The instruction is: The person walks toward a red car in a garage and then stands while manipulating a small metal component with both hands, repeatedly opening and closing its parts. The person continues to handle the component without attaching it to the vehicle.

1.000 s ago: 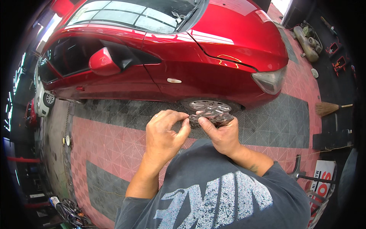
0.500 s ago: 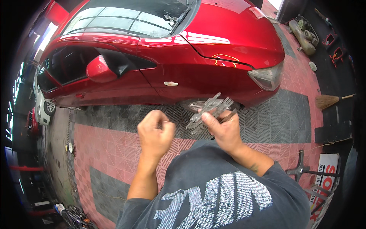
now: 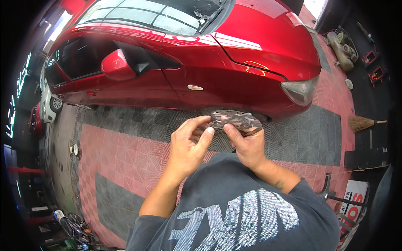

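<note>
My right hand (image 3: 250, 148) grips a bundle of thin, grey, shiny pieces (image 3: 248, 121), thumb on top; what they are I cannot make out. At the bundle's left end, my left hand (image 3: 186, 146) has its thumb and fingers apart and curved. Its index fingertip is very close to the pieces, and whether it touches them I cannot tell. Both hands are in front of my chest, over the floor beside a red car (image 3: 209, 88). Behind the bundle, the car's front wheel (image 3: 226, 113) is partly hidden.
Grey and red tiles (image 3: 125, 146) cover the floor. A broom (image 3: 361, 123) and a tank with a motor (image 3: 341, 50) are along the right wall. A dark metal stand (image 3: 328, 194) stands lower right. Cables and gear (image 3: 75, 230) lie lower left; a white car (image 3: 48, 104) is farther left.
My left hand has gone from closed to spread and moved right, up to the bundle. The bundle has turned flatter in my right hand. The view has shifted slightly.
</note>
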`<action>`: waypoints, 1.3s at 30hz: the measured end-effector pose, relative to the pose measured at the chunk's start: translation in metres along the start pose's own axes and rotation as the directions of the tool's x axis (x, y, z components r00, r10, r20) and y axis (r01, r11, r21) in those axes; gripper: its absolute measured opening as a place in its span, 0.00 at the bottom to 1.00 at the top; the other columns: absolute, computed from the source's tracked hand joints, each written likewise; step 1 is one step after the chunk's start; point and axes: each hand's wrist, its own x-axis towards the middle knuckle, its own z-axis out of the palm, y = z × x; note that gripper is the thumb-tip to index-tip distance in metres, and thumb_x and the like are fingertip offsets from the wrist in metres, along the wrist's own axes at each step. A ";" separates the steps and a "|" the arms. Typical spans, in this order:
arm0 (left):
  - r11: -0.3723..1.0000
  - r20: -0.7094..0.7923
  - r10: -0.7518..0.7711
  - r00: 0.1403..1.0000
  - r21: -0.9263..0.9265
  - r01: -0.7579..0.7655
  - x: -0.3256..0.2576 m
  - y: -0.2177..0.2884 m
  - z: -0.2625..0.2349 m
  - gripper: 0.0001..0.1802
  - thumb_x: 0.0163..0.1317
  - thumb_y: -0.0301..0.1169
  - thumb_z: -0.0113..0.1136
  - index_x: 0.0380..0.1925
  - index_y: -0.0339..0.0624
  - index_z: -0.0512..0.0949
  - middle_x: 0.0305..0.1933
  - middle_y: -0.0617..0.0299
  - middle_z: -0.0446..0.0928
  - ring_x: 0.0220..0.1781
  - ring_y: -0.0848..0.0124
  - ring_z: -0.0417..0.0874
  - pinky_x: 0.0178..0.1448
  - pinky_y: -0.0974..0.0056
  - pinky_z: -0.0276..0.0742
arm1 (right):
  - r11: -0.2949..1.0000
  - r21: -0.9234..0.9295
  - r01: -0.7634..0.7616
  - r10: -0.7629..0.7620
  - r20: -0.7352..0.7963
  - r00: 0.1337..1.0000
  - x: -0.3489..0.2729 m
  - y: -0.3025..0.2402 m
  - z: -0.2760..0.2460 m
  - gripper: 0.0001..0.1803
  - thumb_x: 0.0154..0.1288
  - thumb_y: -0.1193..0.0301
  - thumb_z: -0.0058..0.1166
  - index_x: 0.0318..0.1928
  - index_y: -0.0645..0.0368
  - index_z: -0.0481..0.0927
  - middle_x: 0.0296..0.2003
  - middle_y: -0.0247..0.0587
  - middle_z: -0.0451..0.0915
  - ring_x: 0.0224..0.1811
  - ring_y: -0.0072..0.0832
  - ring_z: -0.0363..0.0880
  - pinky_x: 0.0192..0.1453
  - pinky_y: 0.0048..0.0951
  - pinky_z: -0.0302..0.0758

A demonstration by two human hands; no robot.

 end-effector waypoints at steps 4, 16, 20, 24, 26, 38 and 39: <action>0.999 0.035 -0.005 0.999 -0.034 0.006 -0.002 -0.007 0.004 0.13 0.79 0.29 0.68 0.55 0.33 0.90 0.44 0.59 0.87 0.40 0.77 0.86 0.43 0.69 0.81 | 0.989 -0.095 0.116 -0.111 0.054 0.992 0.000 0.007 -0.002 0.11 0.77 0.73 0.72 0.56 0.62 0.93 0.38 0.28 0.88 0.35 0.12 0.78 0.39 0.20 0.74; 0.996 -0.042 0.020 0.999 -0.088 -0.024 -0.009 -0.008 0.020 0.07 0.65 0.21 0.64 0.39 0.30 0.90 0.33 0.59 0.87 0.31 0.78 0.84 0.35 0.68 0.78 | 0.846 -0.292 0.445 -0.422 0.141 0.895 -0.005 0.006 -0.006 0.11 0.71 0.75 0.76 0.51 0.63 0.94 0.40 0.45 0.92 0.37 0.29 0.92 0.40 0.27 0.86; 0.984 -0.130 0.130 0.983 -0.107 -0.144 -0.014 -0.017 0.032 0.06 0.63 0.19 0.63 0.35 0.31 0.88 0.31 0.60 0.85 0.28 0.78 0.81 0.32 0.68 0.74 | 0.779 -0.362 0.512 -0.481 0.180 0.858 -0.010 0.004 -0.006 0.11 0.70 0.75 0.77 0.51 0.63 0.94 0.40 0.45 0.91 0.35 0.29 0.90 0.37 0.27 0.85; 0.978 -0.161 0.131 0.978 -0.143 -0.155 -0.017 -0.021 0.033 0.09 0.64 0.17 0.60 0.37 0.32 0.89 0.33 0.61 0.85 0.30 0.78 0.80 0.34 0.68 0.75 | 0.776 -0.327 0.540 -0.510 0.178 0.841 -0.010 0.005 -0.003 0.11 0.71 0.76 0.75 0.52 0.63 0.94 0.40 0.45 0.91 0.35 0.26 0.89 0.37 0.27 0.85; 0.967 -0.094 0.056 0.994 -0.243 -0.077 -0.018 -0.023 0.027 0.12 0.65 0.16 0.60 0.43 0.31 0.90 0.37 0.62 0.85 0.33 0.79 0.80 0.36 0.68 0.76 | 0.840 -0.296 0.455 -0.430 0.148 0.891 -0.007 0.003 -0.004 0.11 0.73 0.77 0.74 0.53 0.63 0.93 0.41 0.44 0.92 0.36 0.25 0.90 0.38 0.26 0.86; 0.956 0.055 -0.114 0.992 -0.267 0.124 -0.015 -0.012 0.010 0.13 0.66 0.17 0.61 0.47 0.29 0.90 0.37 0.63 0.89 0.39 0.80 0.85 0.44 0.70 0.81 | 0.919 -0.215 0.330 -0.313 0.109 0.943 -0.006 0.003 0.002 0.08 0.75 0.74 0.73 0.49 0.65 0.94 0.39 0.42 0.92 0.39 0.26 0.92 0.43 0.27 0.88; 0.970 0.019 -0.107 0.994 -0.218 0.109 -0.017 -0.011 0.013 0.12 0.66 0.17 0.61 0.45 0.29 0.90 0.37 0.62 0.89 0.39 0.80 0.85 0.43 0.70 0.81 | 0.888 -0.250 0.387 -0.364 0.135 0.922 -0.005 0.003 0.003 0.08 0.73 0.75 0.74 0.49 0.65 0.94 0.38 0.43 0.91 0.38 0.27 0.92 0.42 0.27 0.88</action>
